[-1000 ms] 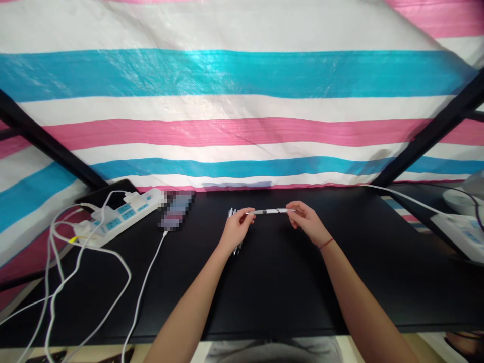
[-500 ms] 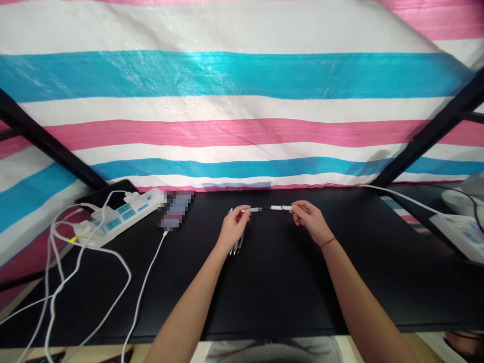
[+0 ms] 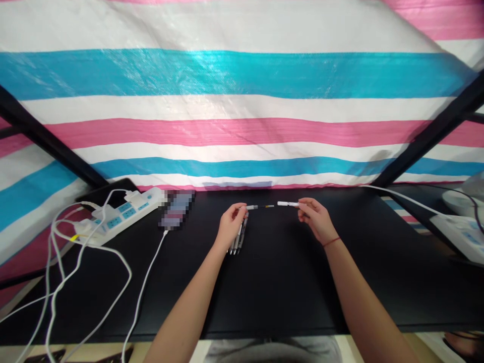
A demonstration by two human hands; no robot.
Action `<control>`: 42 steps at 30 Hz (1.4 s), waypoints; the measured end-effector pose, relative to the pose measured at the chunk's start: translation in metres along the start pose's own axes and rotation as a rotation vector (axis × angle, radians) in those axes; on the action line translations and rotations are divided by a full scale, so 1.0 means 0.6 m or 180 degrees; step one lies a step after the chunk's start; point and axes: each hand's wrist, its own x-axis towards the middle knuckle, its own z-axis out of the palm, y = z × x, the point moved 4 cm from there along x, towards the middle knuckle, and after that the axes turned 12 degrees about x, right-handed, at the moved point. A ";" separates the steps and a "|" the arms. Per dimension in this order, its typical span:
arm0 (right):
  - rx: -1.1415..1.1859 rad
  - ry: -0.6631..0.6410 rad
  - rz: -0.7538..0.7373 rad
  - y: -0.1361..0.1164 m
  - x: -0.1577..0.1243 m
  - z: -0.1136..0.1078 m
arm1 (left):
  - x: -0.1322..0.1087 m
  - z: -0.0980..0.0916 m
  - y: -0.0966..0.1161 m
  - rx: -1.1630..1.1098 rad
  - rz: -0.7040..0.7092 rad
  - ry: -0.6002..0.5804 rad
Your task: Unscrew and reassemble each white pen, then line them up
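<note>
From my head view, my left hand [image 3: 230,227] pinches a pen's front half [image 3: 251,206], its thin dark refill [image 3: 266,206] exposed, while my right hand [image 3: 316,220] pinches the white rear barrel [image 3: 288,203] at three o'clock from it. The two halves have drawn further apart, leaving an open gap. Other pens [image 3: 238,242] lie at twelve o'clock from me, just under my left palm.

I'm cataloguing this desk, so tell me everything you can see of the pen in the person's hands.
The pen is in two pieces, held level end to end with a small gap. The left hand pinches a piece with a white section, dark band and thin dark tip pointing right. The right hand pinches a white tube, plastic-looking, facing that tip. Only the hands touch it; finer details are too small to tell.
</note>
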 end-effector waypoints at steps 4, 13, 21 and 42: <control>-0.0041 0.0061 -0.0038 -0.002 0.000 0.000 | 0.001 -0.002 -0.003 0.0053 0.0051 0.0053; -0.0002 0.0031 0.0050 0.003 -0.001 0.001 | 0.002 -0.002 -0.003 0.0075 0.0045 0.0120; -0.0251 -0.0080 -0.0052 0.002 -0.002 0.004 | 0.001 0.002 -0.006 0.0008 -0.0028 0.0020; -0.0195 0.0043 -0.0260 -0.003 -0.002 0.006 | -0.002 0.002 -0.004 0.0134 0.0089 -0.0022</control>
